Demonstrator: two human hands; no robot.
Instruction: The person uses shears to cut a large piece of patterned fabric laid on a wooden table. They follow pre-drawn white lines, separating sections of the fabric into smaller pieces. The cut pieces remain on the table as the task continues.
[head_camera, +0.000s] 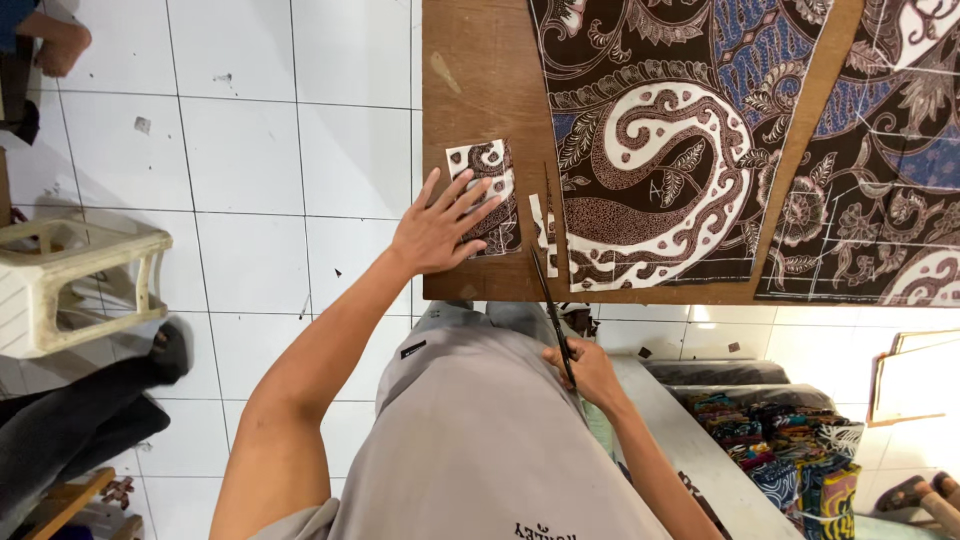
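On the brown wooden table (480, 80), the left hand (437, 228) lay spread flat, pinning a small brown-and-white patterned fabric piece (487, 195) against slipping, while the right hand (590, 370), off the table's near edge, clasped long black scissors (552, 310) aimed along the large patterned cloth's (660, 140) edge.

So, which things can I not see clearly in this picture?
- Right hand on the scissors, head view: handles hidden inside the grip.
- Patterned cloth: cut off by the top edge.
- Small cloth piece: partly covered by the left hand.
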